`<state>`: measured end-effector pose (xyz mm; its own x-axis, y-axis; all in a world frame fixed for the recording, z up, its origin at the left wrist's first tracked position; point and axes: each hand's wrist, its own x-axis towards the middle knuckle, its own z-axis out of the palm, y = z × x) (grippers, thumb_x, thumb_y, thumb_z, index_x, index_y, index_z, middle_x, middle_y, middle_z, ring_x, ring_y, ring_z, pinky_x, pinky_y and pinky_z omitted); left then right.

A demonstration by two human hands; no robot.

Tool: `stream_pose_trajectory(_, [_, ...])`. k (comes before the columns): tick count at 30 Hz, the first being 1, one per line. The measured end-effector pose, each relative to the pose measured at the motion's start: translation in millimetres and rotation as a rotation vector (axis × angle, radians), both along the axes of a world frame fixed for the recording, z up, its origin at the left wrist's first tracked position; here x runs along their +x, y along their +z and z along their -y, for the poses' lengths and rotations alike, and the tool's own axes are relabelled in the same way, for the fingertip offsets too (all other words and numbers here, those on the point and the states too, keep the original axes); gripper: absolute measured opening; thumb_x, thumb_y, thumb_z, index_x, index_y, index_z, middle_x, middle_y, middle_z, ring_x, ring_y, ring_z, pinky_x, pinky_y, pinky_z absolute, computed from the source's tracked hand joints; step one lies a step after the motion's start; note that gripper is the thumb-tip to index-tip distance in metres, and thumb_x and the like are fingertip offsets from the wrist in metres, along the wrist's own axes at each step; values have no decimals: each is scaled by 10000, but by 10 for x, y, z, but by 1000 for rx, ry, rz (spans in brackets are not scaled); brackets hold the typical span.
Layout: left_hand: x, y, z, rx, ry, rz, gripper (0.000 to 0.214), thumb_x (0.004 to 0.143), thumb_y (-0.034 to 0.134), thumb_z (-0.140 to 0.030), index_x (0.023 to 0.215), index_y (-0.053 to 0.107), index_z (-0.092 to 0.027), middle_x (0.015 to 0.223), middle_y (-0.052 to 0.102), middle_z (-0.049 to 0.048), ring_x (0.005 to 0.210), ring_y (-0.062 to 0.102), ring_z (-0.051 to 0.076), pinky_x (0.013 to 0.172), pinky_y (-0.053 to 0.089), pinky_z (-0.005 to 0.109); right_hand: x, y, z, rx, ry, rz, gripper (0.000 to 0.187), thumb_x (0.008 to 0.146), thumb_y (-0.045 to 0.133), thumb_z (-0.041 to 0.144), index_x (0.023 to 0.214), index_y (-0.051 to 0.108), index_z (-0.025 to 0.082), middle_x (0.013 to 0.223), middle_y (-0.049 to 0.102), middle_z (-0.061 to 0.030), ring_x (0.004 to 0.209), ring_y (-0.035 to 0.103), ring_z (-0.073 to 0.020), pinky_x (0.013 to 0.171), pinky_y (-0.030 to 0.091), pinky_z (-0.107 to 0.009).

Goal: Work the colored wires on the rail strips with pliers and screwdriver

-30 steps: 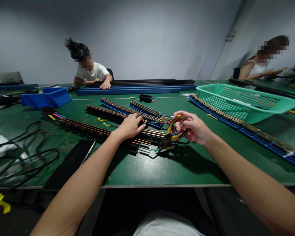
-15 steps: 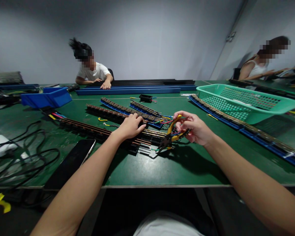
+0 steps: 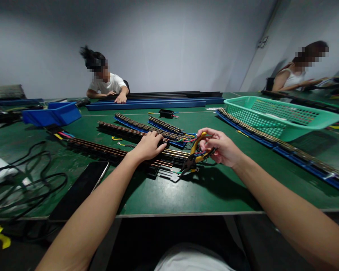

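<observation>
My left hand (image 3: 150,145) lies over a black rail strip with copper bars (image 3: 101,146), its fingers curled over the far side and the thumb along the near side. My right hand (image 3: 222,147) holds pliers with yellow handles (image 3: 197,145). Their dark jaws point down and left, at the green wire by the strip's right end. Thin coloured wires (image 3: 190,140) come out at that end, and some pass behind the pliers and my fingers. Whether the jaws touch a wire I cannot tell. A flat metallic piece (image 3: 169,174) sticks out under the strip.
Blue-based rail strips (image 3: 147,124) lie behind my left hand. A green basket (image 3: 288,131) and a long rail strip (image 3: 293,154) are at right. A phone (image 3: 81,188), black cables (image 3: 45,180) and a blue bin (image 3: 52,114) are at left. Two people sit across the table.
The whole view has shifted slightly. Both hands and the pliers keep nearly the same place at the rail strip.
</observation>
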<state>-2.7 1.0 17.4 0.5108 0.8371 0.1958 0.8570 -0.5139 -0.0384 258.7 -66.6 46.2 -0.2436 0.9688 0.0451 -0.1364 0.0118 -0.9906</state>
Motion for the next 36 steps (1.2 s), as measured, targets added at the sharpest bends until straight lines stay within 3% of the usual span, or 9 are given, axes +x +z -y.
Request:
stream_pose_trajectory(6, [4, 14, 0, -17, -6, 19, 420, 1022, 392, -470, 1162, 628, -152, 1143, 569, 140, 1066, 546, 287, 917, 464, 412, -3, -1, 5, 7, 6, -6, 343, 600, 678, 203, 930, 587, 185, 581, 647, 46, 269, 379, -34, 205, 299, -114])
stream_pose_trajectory(36, [-5, 3, 0, 1, -19, 19, 402, 987, 457, -472, 1172, 611, -150, 1161, 565, 150, 1067, 537, 298, 911, 465, 422, -19, 2, 9, 14, 17, -10, 339, 612, 680, 202, 937, 586, 183, 585, 646, 47, 291, 349, -27, 215, 276, -111])
